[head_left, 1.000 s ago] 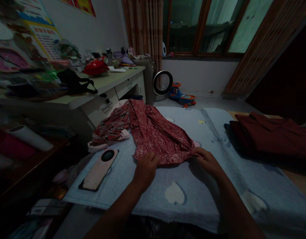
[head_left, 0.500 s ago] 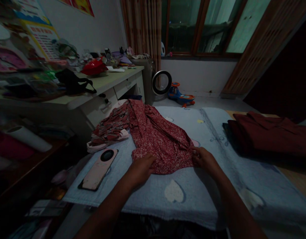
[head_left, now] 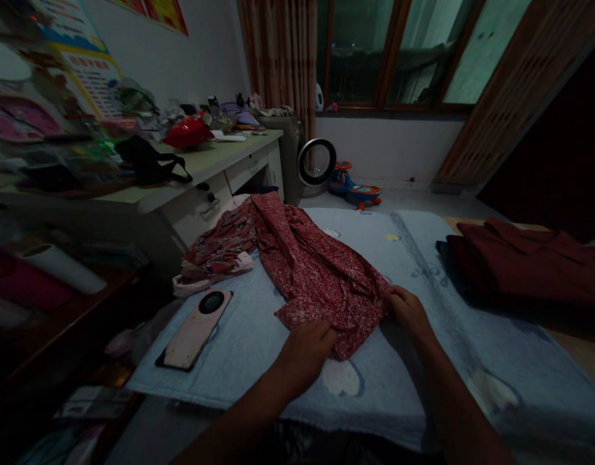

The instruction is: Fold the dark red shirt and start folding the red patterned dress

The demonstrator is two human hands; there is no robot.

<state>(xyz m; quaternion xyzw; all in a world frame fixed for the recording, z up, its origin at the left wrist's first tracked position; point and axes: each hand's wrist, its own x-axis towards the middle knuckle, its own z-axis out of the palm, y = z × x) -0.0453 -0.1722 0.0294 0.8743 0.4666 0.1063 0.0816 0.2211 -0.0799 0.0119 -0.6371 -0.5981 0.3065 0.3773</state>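
Between my left grip (head_left: 311,347) and the phone (head_left: 195,332), a strip of blue blanket (head_left: 253,339) gives me room to pass sideways; the phone itself stands in the way farther left. Straight ahead, the red patterned cloth (head_left: 321,278) fills the space with raised folds, and past it on the left a crumpled garment (head_left: 219,245) and the bench (head_left: 229,152) block my reach. Beyond my right grip (head_left: 407,313), a wide stretch of blanket runs open until the folded stack (head_left: 534,265) bars the far right
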